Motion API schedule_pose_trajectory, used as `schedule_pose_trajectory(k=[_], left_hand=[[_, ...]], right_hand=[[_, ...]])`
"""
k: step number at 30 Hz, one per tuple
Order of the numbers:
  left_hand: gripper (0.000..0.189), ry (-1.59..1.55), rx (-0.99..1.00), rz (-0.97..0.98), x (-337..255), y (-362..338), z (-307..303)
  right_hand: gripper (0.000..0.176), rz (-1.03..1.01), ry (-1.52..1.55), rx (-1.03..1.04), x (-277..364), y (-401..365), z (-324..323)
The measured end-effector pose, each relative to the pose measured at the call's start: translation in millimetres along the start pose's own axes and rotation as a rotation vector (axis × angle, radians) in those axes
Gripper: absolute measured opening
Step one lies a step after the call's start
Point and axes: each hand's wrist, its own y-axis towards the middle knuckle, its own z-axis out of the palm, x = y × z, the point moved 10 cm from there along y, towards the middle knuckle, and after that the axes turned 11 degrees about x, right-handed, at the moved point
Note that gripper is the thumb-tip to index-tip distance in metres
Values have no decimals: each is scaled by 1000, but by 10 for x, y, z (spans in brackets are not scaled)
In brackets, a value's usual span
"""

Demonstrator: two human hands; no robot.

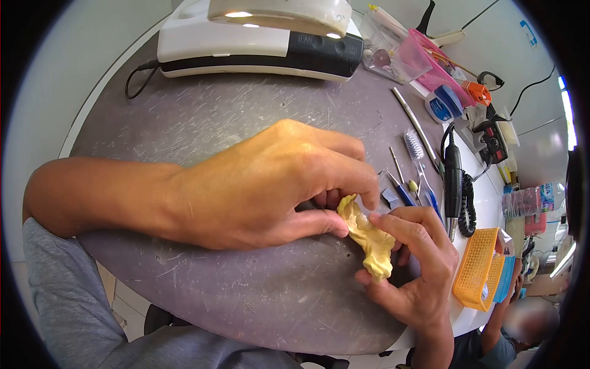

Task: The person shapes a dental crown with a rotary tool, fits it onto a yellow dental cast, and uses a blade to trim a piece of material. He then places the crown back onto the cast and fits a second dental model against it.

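Observation:
A yellow dental cast [369, 237], knobbly and curved with a pale patch in its middle, is held between both hands over the grey tabletop. My left hand [289, 184] reaches across from the left, with its thumb and fingers closed around the upper end of the cast. From the lower right, my right hand [421, 261] grips the other end, its thumb at the bottom tip and index finger along the upper side. Part of the cast is hidden behind the fingers.
A white and black machine [258, 49] stands at the back under a lamp [283, 15]. Along the right lie a toothbrush [413, 146], a black handpiece [453, 172], a blue-lidded jar [444, 104] and an orange basket [476, 267]. Another person [504, 338] is at far right.

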Motion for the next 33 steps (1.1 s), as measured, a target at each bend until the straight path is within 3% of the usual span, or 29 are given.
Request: schedule_pose_trajectory(k=[19,33], left_hand=[[28,113,-7,134,-116,-26,58],[39,143,55,78,-92,11,100]], right_hand=[[54,46,40,0,53,29,-24],[53,43,66,-4,32,13,-10]])
